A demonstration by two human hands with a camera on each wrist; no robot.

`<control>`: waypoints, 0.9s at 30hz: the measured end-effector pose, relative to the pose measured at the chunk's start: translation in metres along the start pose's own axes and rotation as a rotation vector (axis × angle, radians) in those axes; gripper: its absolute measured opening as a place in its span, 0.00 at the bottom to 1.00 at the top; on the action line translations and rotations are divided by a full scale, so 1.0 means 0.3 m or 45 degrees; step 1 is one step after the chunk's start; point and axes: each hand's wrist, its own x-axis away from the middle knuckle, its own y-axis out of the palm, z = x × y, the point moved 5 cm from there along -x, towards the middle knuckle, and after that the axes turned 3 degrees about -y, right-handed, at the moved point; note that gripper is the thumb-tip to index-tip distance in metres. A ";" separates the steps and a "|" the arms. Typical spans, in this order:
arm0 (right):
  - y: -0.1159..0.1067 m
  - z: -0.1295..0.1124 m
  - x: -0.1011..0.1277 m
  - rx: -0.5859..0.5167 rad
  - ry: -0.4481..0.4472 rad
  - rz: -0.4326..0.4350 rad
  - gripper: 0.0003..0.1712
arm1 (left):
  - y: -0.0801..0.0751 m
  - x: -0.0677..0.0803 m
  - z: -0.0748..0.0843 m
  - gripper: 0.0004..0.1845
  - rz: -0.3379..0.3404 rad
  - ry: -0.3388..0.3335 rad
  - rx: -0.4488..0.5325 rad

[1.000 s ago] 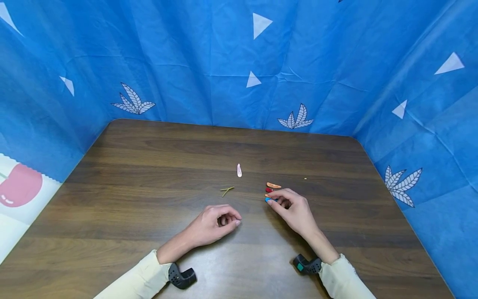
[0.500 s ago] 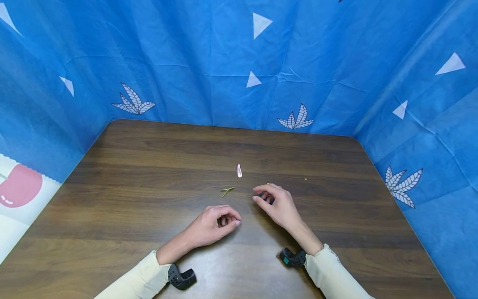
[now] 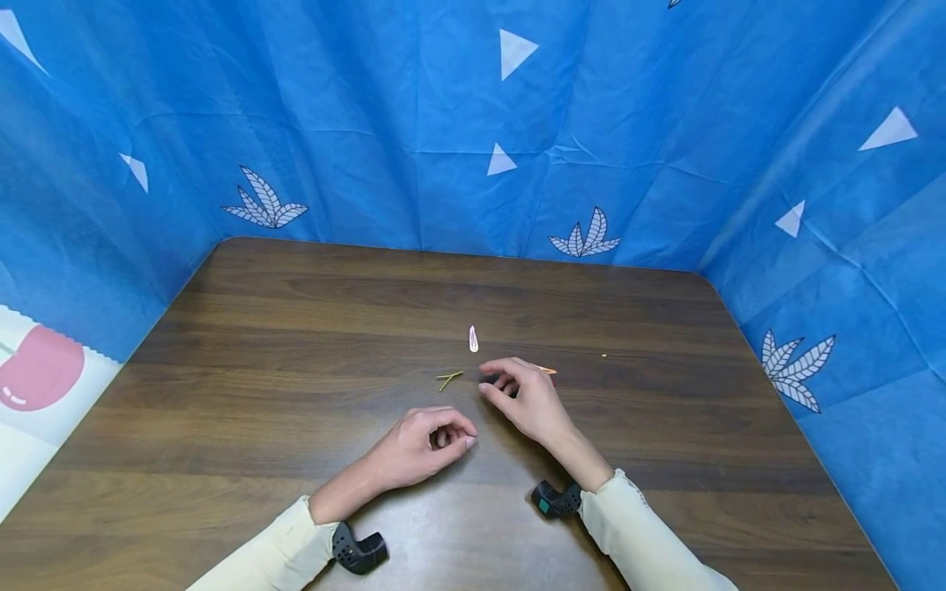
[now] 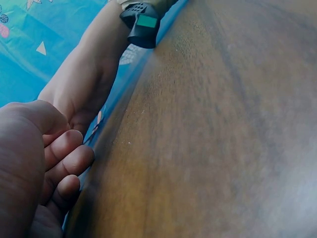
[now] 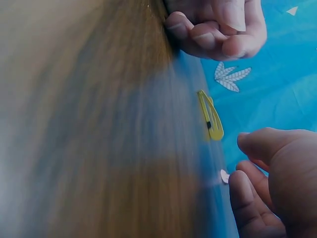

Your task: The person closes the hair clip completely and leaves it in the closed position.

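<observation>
My right hand (image 3: 521, 398) hovers low over the brown table (image 3: 296, 328) with loosely curled fingers, thumb and forefinger apart, and nothing shows between them in the right wrist view (image 5: 267, 183). Just left of its fingertips lies a yellow hair clip (image 3: 449, 377) (image 5: 210, 116); a white hair clip (image 3: 473, 338) (image 5: 224, 176) lies farther back. An orange clip (image 3: 547, 370) peeks out behind the hand, which hides the other clips there. My left hand (image 3: 424, 447) (image 5: 218, 29) rests on the table, loosely curled, holding nothing I can see.
Blue patterned cloth (image 3: 443, 123) walls the table on the back and both sides. A tiny yellow speck (image 3: 603, 355) lies to the right. Black wrist cameras (image 3: 358, 548) (image 3: 554, 499) sit at both cuffs. In the left wrist view the right hand (image 4: 84, 84) is close by.
My right hand has moved left, away from the row of coloured clips toward the yellow clip. The blue clip it touched is now hidden. The left hand has not moved.
</observation>
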 end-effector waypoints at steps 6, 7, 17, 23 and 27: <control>0.037 -0.016 -0.024 0.008 0.000 0.001 0.14 | -0.001 0.001 -0.001 0.03 0.001 0.004 0.003; 0.042 -0.017 -0.026 0.009 -0.001 0.000 0.14 | -0.002 0.001 -0.001 0.03 0.002 0.004 0.004; 0.078 -0.020 -0.043 -0.003 -0.012 -0.005 0.14 | -0.004 0.002 0.001 0.03 0.007 0.013 0.000; 0.092 -0.030 -0.051 0.028 -0.016 -0.011 0.13 | -0.005 0.004 0.002 0.03 0.003 0.007 -0.006; 0.099 -0.037 -0.055 0.032 -0.038 0.009 0.12 | -0.006 0.005 0.002 0.03 0.004 0.007 -0.008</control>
